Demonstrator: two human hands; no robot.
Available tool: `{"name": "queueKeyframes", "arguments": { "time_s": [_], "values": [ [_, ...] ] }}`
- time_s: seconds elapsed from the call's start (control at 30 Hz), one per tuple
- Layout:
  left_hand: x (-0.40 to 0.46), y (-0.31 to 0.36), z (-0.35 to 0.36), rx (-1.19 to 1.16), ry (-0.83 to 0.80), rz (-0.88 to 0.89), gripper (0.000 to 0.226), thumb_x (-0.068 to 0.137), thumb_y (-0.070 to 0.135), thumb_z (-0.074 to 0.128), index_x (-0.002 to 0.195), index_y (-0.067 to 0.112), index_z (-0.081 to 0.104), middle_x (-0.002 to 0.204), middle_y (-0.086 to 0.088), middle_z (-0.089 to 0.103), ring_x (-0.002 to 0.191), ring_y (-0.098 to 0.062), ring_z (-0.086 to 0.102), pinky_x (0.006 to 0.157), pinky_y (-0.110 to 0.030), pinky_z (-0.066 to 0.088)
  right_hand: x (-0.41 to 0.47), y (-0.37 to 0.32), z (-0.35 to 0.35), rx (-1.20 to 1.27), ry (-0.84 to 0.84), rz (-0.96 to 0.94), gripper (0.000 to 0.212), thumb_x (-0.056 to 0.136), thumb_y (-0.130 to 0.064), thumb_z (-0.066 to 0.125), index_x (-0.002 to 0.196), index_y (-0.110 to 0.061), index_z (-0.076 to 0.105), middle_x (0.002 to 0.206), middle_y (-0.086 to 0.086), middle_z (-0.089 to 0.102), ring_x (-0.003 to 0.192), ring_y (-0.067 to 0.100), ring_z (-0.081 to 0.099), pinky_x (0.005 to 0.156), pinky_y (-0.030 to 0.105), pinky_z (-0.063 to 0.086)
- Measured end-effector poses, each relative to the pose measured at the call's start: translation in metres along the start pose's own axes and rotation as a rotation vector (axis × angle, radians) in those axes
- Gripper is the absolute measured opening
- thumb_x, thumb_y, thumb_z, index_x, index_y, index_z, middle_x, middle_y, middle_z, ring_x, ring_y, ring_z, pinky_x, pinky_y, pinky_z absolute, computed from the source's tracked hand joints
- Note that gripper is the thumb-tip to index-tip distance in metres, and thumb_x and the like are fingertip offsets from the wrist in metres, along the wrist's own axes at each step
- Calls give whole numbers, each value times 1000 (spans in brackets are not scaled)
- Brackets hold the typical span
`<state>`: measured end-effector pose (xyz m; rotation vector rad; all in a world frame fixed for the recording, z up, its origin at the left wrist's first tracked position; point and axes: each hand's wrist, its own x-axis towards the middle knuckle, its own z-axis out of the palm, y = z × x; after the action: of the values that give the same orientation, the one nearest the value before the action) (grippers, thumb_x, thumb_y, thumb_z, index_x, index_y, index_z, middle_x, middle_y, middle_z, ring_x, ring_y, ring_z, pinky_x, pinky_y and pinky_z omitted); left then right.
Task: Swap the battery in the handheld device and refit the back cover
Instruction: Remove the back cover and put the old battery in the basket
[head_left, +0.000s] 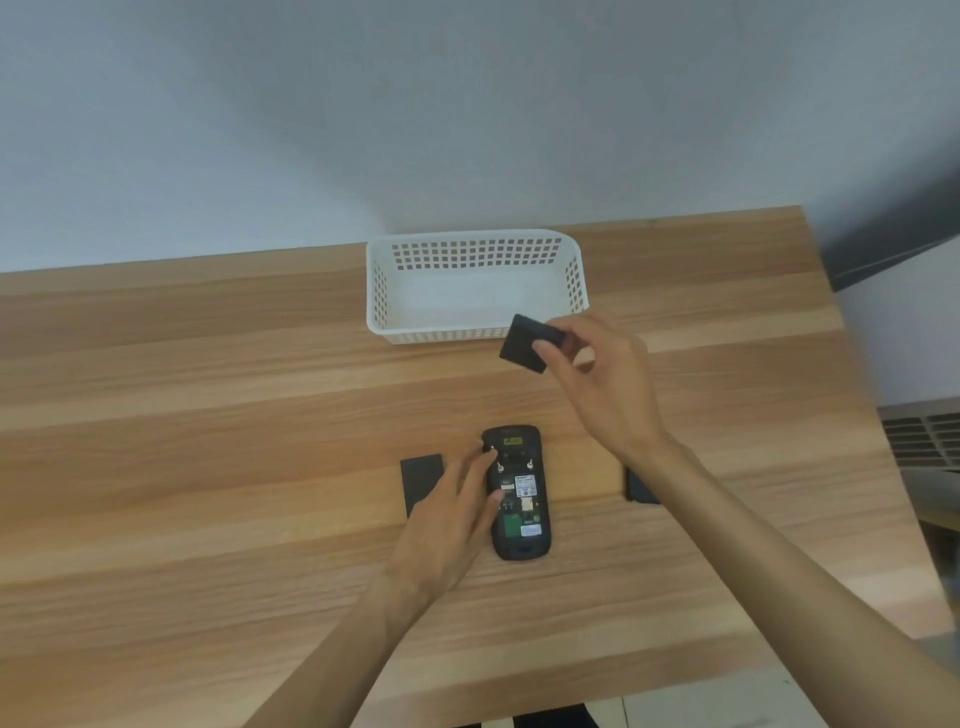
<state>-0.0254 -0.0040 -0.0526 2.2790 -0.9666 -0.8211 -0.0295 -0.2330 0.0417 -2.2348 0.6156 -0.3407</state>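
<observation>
Lying face-down near the front-middle of the wooden table, the handheld device has its back cover off, w/ the battery bay open: labels, a green board and two small latches show inside. Left hand rests on the table against the device's left edge, fingers loosely together and stretched along its side, index tip touching the top-left corner, thumb tip on the left rim about halfway down. Right hand is raised above the table, beyond and to the right of the device, pinching a flat black block, prob. a battery, between thumb and the other fingertips; the block tilts, overlapping the near right corner of the white basket in view. Can't tell if it touches the basket. A flat black rectangle lies on the table just left of the left hand, partly hidden by it. Another dark piece sits right of the device, mostly behind the right forearm; can't tell which is cover vs. battery.
</observation>
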Motion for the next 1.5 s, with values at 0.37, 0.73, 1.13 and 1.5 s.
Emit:
{"name": "queueKeyframes", "arguments": {
  "time_s": [0.37, 0.73, 1.13, 1.5],
  "values": [
    [2, -1, -2, 56, 13, 10, 49, 109, 40, 34, 152, 17, 36, 164, 8, 24, 113, -16, 64, 78, -36, 60, 73, 5, 22, -163, 85, -60, 22, 92, -25, 67, 112, -19, 75, 91, 1, 66, 82, 9, 56, 71, 27, 50],
    [0, -6, 1, 44, 69, 52, 49, 108, 39, 29, 150, 16, 41, 162, 5, 30, 105, -13, 67, 70, -31, 61, 126, 7, 57, -531, -161, -18, 19, 92, -30, 66, 90, -15, 77, 94, 7, 72, 88, 29, 68, 73, 36, 53],
    [1, -10, 2, 41, 76, 65, 48, 107, 37, 30, 150, 18, 41, 162, 5, 30, 102, -12, 67, 68, -26, 59, 132, 8, 71, -634, -392, 61, 31, 75, -20, 82, 106, -23, 75, 112, 7, 72, 102, 29, 66, 79, 34, 49],
    [-1, -21, -2, -76, 58, 139, 44, 108, 33, 44, 149, 18, 39, 160, 7, 32, 103, -14, 64, 83, -31, 59, 128, 4, 59, -511, -322, 75, 18, 90, -30, 67, 104, -23, 75, 100, -2, 76, 103, 20, 67, 81, 35, 54]
  ]
}}
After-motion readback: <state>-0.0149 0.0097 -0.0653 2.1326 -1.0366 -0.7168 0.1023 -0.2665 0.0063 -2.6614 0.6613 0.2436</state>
